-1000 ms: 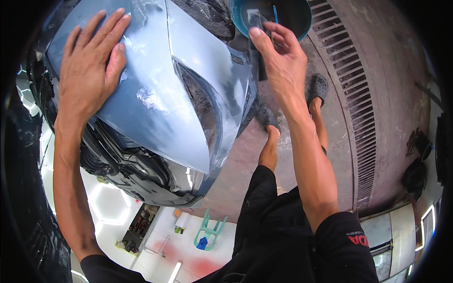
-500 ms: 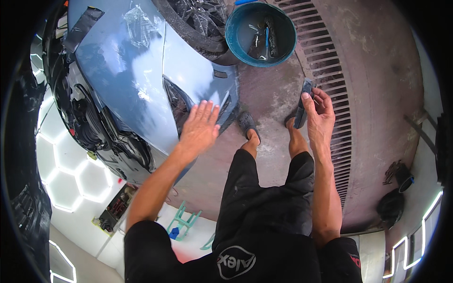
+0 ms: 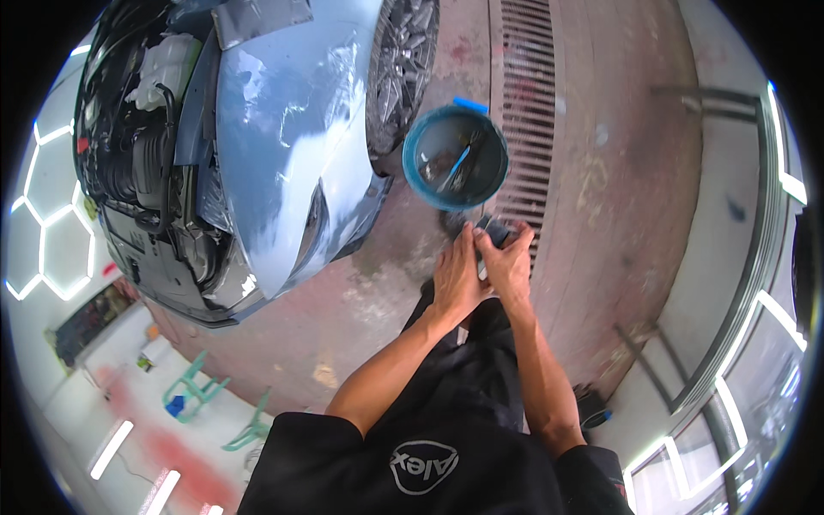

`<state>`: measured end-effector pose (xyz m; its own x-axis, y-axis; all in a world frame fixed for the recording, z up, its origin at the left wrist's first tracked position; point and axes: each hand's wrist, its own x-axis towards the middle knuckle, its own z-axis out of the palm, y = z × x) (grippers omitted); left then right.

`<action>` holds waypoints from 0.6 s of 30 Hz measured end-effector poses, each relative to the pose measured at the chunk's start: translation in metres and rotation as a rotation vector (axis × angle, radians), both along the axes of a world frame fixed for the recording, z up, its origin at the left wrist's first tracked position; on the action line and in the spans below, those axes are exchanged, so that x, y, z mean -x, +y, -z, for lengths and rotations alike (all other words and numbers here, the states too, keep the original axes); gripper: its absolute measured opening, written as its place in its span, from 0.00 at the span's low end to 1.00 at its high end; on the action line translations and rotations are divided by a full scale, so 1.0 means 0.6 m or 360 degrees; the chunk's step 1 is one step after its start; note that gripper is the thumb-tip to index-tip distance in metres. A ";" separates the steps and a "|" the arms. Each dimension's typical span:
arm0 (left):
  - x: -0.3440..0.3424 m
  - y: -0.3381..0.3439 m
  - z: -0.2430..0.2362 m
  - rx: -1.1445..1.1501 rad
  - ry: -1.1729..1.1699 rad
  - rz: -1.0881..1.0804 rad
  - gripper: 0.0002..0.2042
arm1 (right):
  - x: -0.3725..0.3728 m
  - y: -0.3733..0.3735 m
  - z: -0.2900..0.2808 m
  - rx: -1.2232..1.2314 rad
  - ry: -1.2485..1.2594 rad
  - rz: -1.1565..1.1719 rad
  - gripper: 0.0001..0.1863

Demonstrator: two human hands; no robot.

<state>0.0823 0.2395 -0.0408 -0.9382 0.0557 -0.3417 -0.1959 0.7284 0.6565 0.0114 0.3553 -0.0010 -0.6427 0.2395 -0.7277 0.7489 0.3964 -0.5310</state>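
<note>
My right hand (image 3: 508, 264) grips a dark, narrow sanding block (image 3: 493, 229) in front of my body. My left hand (image 3: 460, 276) has come against it from the other side, its fingers bent close together on the block. The palms and fingers cover most of the block, so only its dark far end shows. To the left stands a car with a blue-grey front panel (image 3: 287, 112), patched with pale, dull areas; neither hand touches it. Just beyond my hands is a teal bucket (image 3: 413, 172) of murky water with a blue-handled tool (image 3: 455, 167) in it.
A floor drain grate (image 3: 525, 112) runs along the right of the bucket. The car's engine bay (image 3: 159, 154) lies open at the left. Green stools (image 3: 196, 390) stand at the lower left, and a dark metal frame (image 3: 657, 369) is by the right wall.
My left hand has left the car panel and moved right to the block. My right hand has come inward and lower with the block. My view has shifted, showing more of the engine bay.
</note>
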 end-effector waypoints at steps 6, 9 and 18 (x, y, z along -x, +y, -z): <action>0.076 0.022 0.038 0.0773 0.0151 -0.0318 0.43 | 0.097 -0.020 0.060 0.0019 0.0064 -0.0324 0.54; 0.097 0.010 0.032 0.0791 0.0054 -0.0464 0.47 | 0.149 -0.034 0.033 0.0062 -0.0027 -0.0602 0.54; 0.157 0.026 0.191 0.0430 -0.0264 -0.1399 0.38 | 0.257 0.032 0.381 0.0728 0.0083 -0.1121 0.38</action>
<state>-0.0117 0.2553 -0.1556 -0.5439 -0.7517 -0.3730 -0.8251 0.3983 0.4006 -0.1427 0.3743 -0.2296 -0.5668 -0.5415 -0.6209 0.3773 0.4993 -0.7799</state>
